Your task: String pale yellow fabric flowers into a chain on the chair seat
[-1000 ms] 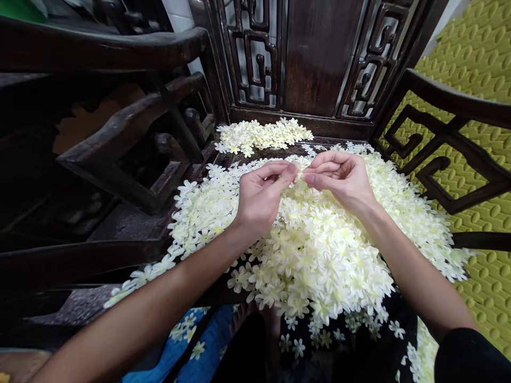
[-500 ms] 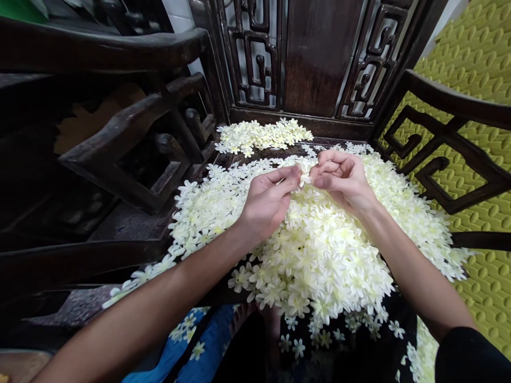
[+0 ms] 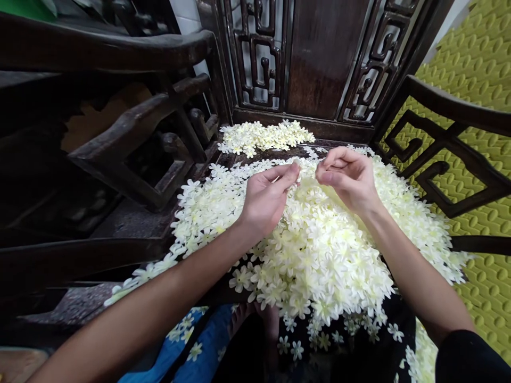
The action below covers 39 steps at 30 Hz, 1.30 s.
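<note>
Over a large heap of white and pale-yellow flowers (image 3: 319, 255), my left hand (image 3: 265, 197) pinches thumb against forefinger. A small white flower (image 3: 297, 161) shows at those fingertips, mostly hidden by them and hard to separate from the heap behind. My right hand (image 3: 351, 175) is a short gap to the right, its fingers curled and pressed against the thumb. Whatever sits between the right fingertips is too small or hidden to make out.
The heap spreads over a dark wooden chair seat with a carved back (image 3: 327, 58). Its armrests (image 3: 443, 143) flank both sides. A smaller flower pile (image 3: 265, 137) lies at the back. Loose flowers lie below near a blue cloth (image 3: 215, 340). Yellow textured matting (image 3: 483, 74) stands right.
My hands, together at a white flower before, have come apart. My right hand has shifted slightly right and its fingertips have left the flower; my left hand stays nearly in place.
</note>
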Available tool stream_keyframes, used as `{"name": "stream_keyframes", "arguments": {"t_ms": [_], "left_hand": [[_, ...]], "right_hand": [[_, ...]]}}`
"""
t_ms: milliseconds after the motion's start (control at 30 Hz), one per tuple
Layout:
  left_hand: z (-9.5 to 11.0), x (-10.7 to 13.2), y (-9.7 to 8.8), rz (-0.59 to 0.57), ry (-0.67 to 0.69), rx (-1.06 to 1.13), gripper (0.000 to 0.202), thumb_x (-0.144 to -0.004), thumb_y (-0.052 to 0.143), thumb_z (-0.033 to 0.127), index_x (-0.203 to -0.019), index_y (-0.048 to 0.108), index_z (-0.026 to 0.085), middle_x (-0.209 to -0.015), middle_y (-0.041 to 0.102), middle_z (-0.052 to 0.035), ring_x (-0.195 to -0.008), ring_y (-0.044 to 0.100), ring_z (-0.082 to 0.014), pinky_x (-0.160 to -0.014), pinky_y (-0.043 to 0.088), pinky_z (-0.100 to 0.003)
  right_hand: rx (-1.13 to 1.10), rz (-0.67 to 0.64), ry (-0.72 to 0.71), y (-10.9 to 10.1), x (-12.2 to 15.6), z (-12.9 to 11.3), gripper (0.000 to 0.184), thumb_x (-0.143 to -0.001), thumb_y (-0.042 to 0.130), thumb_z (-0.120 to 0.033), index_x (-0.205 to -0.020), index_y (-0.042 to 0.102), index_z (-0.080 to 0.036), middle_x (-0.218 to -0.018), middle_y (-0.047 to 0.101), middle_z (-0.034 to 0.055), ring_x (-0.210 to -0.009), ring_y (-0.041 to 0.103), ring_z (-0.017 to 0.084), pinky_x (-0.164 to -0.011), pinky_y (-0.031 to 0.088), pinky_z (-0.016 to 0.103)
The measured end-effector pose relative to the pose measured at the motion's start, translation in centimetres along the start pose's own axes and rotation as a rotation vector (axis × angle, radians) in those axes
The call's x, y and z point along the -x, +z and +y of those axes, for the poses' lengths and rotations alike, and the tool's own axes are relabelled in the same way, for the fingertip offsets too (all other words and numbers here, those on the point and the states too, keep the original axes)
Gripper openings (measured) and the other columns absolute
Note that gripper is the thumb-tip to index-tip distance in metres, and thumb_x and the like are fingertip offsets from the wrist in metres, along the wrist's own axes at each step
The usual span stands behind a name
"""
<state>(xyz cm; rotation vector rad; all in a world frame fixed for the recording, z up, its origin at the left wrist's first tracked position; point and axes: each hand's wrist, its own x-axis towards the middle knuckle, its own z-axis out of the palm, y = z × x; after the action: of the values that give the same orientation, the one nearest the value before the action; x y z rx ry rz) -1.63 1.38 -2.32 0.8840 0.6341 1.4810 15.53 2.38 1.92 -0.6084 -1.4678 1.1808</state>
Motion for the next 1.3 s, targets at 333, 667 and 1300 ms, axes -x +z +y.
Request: {"name": "stream_keyframes", "arguments": {"t_ms": [333,667,1300], "left_hand": [[-0.22,0.29,0.36,-0.019,0.08,-0.048,0.011,-0.076,0.084,0.031,-0.083,0.081,0.023,-0.081,0.074,-0.0024,-0.089,0.067,-0.0138,-0.098,0.05,-0.033],[-0.12,0.34,0.34,-0.004,0.073,-0.075,0.014,-0.076,0.084,0.034,-0.083,0.081,0.023,-0.08,0.072,-0.0023,-0.084,0.066,-0.0136,-0.096,0.05,-0.033],[0.06,0.5,0.49,0.003,0.08,-0.058,0.014,-0.075,0.084,0.031,-0.083,0.081,0.021,-0.081,0.073,-0.0022,-0.09,0.066,-0.0137,-0.096,0.05,-0.031]], "right_hand": [[0.106,0.046,0.01,1.1,0.72,0.09,0.039,-0.059,0.096,-0.029,-0.087,0.071,-0.018,-0.085,0.08,0.0042,-0.078,0.077,0.018,-0.075,0.064,0.028],[0.097,0.051,0.04,0.8,0.55,0.32,0.041,-0.057,0.096,-0.03,-0.088,0.071,-0.018,-0.086,0.08,0.0042,-0.078,0.078,0.019,-0.075,0.065,0.028],[0.025,0.042,0.022,0.69,0.48,0.49,0.036,-0.059,0.095,-0.018,-0.087,0.074,-0.016,-0.084,0.081,0.0038,-0.075,0.077,0.014,-0.073,0.063,0.02]]}}
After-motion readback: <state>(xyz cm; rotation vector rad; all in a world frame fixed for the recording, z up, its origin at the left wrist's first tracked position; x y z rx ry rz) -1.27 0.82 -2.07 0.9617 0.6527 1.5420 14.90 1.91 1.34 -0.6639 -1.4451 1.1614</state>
